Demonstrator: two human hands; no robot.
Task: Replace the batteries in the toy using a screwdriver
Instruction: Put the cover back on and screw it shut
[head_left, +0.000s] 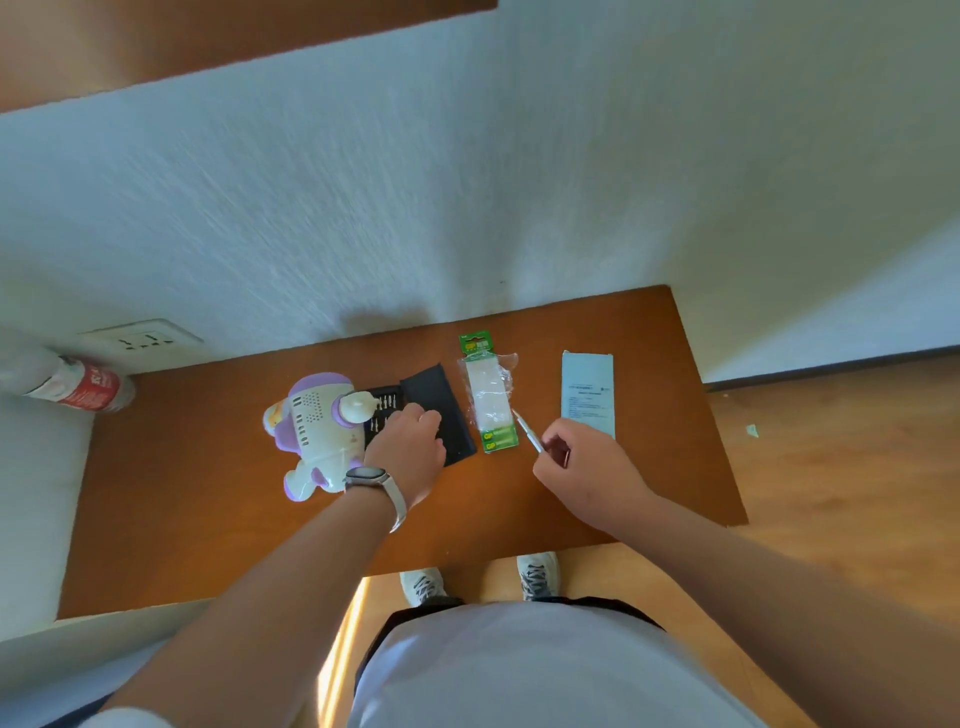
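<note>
A white and purple toy (317, 431) lies on the brown table (208, 493), its speaker grille facing up. Right beside it sits an open black screwdriver bit case (441, 410). My left hand (410, 447), with a watch on the wrist, rests over the case with its fingers curled down onto the bits; whether it grips one is hidden. My right hand (576, 462) holds a thin silver screwdriver (527, 431), tip pointing up and left toward a green pack of batteries (488, 400).
A folded paper leaflet (587, 395) lies right of the battery pack. A plastic bottle with a red label (78, 387) lies at the table's far left by a wall socket (143, 343). The wall runs along the table's far edge. My shoes show below the near edge.
</note>
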